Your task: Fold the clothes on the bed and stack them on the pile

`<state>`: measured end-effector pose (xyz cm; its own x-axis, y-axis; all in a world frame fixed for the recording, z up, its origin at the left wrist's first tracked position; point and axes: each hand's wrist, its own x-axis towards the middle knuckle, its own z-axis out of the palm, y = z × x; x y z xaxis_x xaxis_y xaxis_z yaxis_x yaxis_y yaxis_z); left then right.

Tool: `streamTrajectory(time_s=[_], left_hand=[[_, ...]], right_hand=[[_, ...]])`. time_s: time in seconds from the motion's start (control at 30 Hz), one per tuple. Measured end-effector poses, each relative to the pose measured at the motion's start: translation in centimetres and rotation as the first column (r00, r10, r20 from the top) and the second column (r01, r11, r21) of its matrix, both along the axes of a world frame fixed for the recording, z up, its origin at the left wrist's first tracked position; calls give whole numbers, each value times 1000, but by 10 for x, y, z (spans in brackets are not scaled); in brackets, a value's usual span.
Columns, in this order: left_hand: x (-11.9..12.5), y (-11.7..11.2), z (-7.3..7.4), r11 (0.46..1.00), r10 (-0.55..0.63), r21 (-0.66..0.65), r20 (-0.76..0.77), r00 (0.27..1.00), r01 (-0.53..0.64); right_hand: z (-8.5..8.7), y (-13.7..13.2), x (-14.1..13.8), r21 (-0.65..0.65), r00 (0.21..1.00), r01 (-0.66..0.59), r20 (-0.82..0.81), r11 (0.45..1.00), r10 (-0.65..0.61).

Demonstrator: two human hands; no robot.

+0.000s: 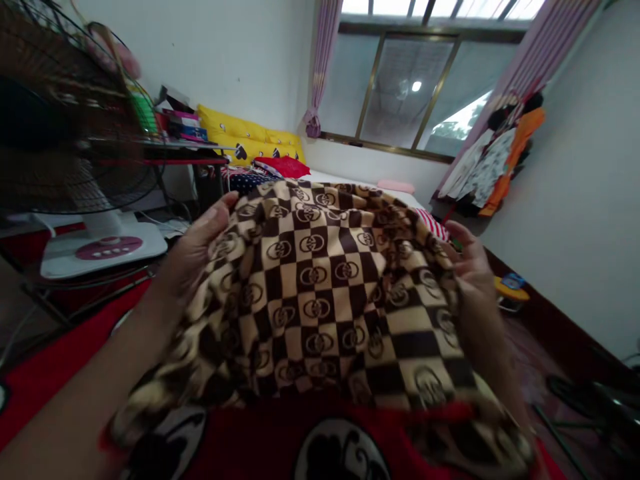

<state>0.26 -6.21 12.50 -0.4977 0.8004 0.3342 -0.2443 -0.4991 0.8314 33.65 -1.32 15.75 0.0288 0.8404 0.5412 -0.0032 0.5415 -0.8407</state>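
A brown-and-tan checkered cloth (317, 273), printed with a ring-shaped emblem, spreads in folds across the middle of the head view. It may be a garment, but its full shape does not show. My left hand (200, 239) holds its left side, thumb near the upper edge and the other fingers hidden behind the fabric. At the right side, my right hand (469, 259) grips the cloth, its fingers partly covered. The lower part lies over red fabric (250, 433) with black-and-white round prints, close to my body.
On the left, a fan (107, 243) with a white base stands beside a small table (190, 143) piled with boxes. Behind are a bed with a yellow cushion (250, 137) and a window (407, 87). Clothes (493, 163) hang at right, above a yellow stool (510, 289).
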Motion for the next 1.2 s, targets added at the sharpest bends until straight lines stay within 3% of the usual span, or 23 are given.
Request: streamTrajectory(time_s=[0.1, 0.17, 0.23, 0.33, 0.4, 0.43, 0.5, 0.57, 0.6, 0.63, 0.7, 0.87, 1.0, 1.1, 1.2], left_hand=[[3, 22, -14, 993, 111, -61, 104, 988, -105], [-2, 31, -24, 979, 190, -95, 102, 977, -180], [-4, 34, -31, 975, 197, -112, 33, 980, -192], [9, 31, -37, 981, 101, -142, -196, 975, -130], [28, 28, -43, 978, -82, -210, -418, 905, -9], [39, 26, -49, 966, -189, -253, -543, 818, 55], [62, 24, -67, 929, -354, -353, -767, 536, 108], [78, 22, -90, 910, -407, -413, -886, 224, 19], [84, 21, -101, 911, -403, -409, -909, 109, -41], [88, 21, -111, 914, -395, -395, -918, 25, -94], [91, 20, -126, 925, -360, -348, -931, -60, -150], [88, 21, -133, 938, -326, -305, -939, -114, -167], [88, 20, -132, 937, -325, -302, -937, -124, -179], [92, 19, -132, 943, -305, -285, -947, -101, -174], [94, 19, -131, 941, -314, -294, -944, -102, -167]], right_hand=[[-21, 34, -3, 30, 982, 163, 95, 986, -165], [-28, 42, -1, 1, 983, 147, 110, 989, -146], [-26, 37, 1, -8, 988, 113, 111, 994, -112], [-17, 22, -3, -5, 982, 76, 174, 997, -74], [-13, 13, -10, -12, 973, 37, 229, 999, -34], [-13, 10, -14, -21, 967, 6, 256, 1000, 0], [-17, 6, -23, -53, 940, -73, 330, 996, 87], [-27, 6, -32, -92, 890, -152, 419, 984, 177], [-34, 7, -37, -108, 860, -183, 464, 977, 212], [-42, 8, -43, -120, 829, -203, 507, 972, 236], [-59, 10, -55, -135, 776, -227, 573, 964, 263], [-96, -6, -84, -172, 709, -332, 603, 928, 365], [-106, -36, -77, 33, 738, -343, 627, 939, 248], [-110, -54, -49, 189, 805, -201, 591, 961, 52], [-121, -65, -14, 177, 804, -22, 588, 984, -87]])
